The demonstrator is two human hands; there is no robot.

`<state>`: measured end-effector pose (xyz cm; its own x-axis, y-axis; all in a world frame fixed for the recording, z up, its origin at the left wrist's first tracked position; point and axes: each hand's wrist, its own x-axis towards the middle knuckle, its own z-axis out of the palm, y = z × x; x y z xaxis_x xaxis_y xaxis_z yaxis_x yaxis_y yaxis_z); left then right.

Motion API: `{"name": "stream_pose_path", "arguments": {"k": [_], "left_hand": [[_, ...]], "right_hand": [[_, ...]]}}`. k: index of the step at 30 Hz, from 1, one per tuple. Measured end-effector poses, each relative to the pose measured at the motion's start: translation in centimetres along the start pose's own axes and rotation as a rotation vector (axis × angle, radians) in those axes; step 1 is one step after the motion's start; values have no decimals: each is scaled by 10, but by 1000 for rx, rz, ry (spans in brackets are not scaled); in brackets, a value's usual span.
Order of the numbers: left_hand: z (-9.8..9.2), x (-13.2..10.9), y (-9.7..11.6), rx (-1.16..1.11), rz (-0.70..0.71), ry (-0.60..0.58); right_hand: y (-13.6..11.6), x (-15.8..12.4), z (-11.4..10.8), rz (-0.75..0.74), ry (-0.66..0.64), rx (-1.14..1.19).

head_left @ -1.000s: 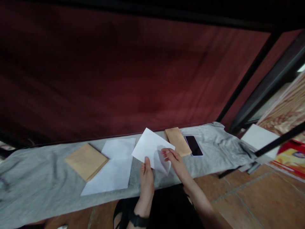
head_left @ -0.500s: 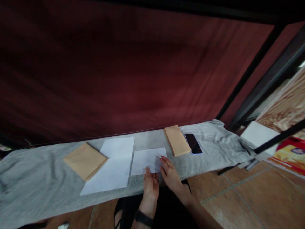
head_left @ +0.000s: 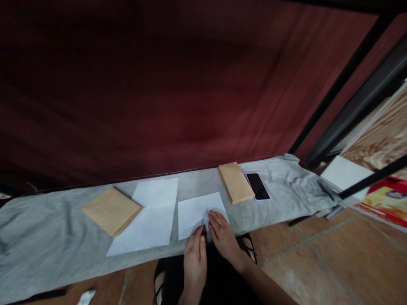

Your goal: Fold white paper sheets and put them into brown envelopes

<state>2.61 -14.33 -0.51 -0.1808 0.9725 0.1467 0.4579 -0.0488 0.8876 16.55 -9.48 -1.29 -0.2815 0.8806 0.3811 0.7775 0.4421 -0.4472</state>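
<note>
A folded sheet of white paper (head_left: 192,212) lies in front of me on the grey cloth. My right hand (head_left: 223,235) rests on its near right part, fingers stretched out flat. At the near edge of the same sheet is my left hand (head_left: 195,259), its fingers extended and its thumb beside them; the fingertips touch or nearly touch the paper. To the left, a larger creased white sheet (head_left: 155,226) is spread out, one side of it under a stack of brown envelopes (head_left: 112,210).
A second stack of brown envelopes (head_left: 235,182) lies at the right, with a phone (head_left: 258,186) against it. The grey cloth (head_left: 47,237) covers a narrow bench before a dark red panel (head_left: 190,106). A red and yellow box (head_left: 388,202) is at the far right.
The folded paper has turned slightly and come nearer to me. My left hand has drawn back from on top of it to its near edge; my right hand has slid a little left.
</note>
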Motion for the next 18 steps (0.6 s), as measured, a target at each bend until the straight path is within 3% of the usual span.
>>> {"name": "stream_pose_path", "arguments": {"k": [3, 6, 11, 18], "left_hand": [[3, 6, -3, 397, 295, 5], [7, 8, -8, 562, 377, -20], [4, 4, -14, 529, 317, -49], [-9, 2, -13, 469, 206, 48]], "right_hand": [[-9, -3, 5, -88, -85, -25], [-11, -8, 8, -134, -125, -78], [-7, -12, 2, -59, -92, -87], [7, -16, -15, 3, -61, -139]]}}
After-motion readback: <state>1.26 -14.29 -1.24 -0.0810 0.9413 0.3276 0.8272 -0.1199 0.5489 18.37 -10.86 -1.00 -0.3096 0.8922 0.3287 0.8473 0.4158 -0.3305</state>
